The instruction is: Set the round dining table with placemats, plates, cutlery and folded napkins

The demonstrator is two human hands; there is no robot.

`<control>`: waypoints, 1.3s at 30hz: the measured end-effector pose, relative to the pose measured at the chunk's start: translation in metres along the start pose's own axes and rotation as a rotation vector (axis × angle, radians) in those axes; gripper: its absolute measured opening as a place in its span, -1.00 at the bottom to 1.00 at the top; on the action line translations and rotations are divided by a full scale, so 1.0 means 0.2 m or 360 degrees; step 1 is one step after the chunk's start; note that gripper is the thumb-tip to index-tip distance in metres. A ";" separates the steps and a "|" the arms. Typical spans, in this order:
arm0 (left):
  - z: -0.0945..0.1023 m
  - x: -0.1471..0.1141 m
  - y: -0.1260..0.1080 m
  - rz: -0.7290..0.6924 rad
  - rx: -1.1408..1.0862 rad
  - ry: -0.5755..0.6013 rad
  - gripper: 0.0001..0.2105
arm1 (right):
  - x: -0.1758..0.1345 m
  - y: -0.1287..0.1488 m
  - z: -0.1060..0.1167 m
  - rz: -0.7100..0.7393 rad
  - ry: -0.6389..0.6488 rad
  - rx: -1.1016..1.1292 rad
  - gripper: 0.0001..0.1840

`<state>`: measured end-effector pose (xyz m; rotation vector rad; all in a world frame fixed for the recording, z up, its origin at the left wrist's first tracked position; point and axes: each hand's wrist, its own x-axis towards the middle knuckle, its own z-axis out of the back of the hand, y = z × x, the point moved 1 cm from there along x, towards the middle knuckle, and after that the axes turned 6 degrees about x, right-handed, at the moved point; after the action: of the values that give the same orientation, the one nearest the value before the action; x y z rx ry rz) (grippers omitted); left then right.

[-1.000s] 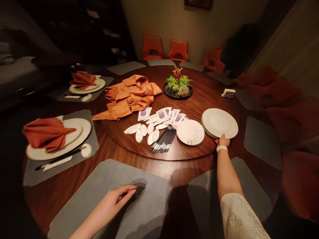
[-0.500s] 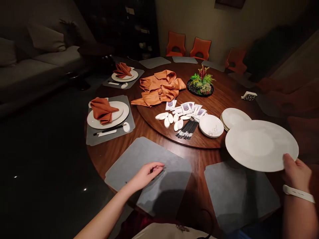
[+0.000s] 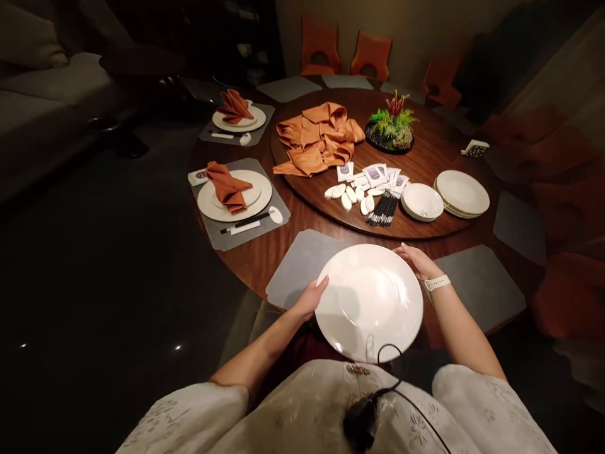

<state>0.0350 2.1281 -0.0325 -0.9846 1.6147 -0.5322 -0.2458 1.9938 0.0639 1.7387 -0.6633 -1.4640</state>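
While both our hands grip it, the large round white ceramic plate [image 3: 368, 301] sits between them, held over the near edge of the round dark wooden table [image 3: 265, 252] and partly covering the bare grey rectangular placemat [image 3: 297, 268] before us. Our left hand [image 3: 312, 297] pinches the plate's left rim, thumb on top; our right hand [image 3: 416, 260], a white band on its wrist, curls over the far right rim. Beyond, on the raised wooden turntable [image 3: 425, 148], lie black chopsticks [image 3: 384, 209], small white spoons [image 3: 347, 194], and white sachets [image 3: 373, 173] with a purple printed label too small for us to read. A stack of white dinner plates [image 3: 462, 193] stands to the right, a heap of orange cloth napkins [image 3: 319, 139] farther back.
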 end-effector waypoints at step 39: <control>0.53 0.17 0.23 -0.0081 0.1437 -0.0627 -0.65 | 0.08 -1.09 -0.31 0.0055 -0.0946 -0.0201 -0.61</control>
<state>0.1198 2.1422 -0.1165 -0.4000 0.8370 -0.9233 -0.1987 2.1218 -0.1179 1.1819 -0.8705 -1.9689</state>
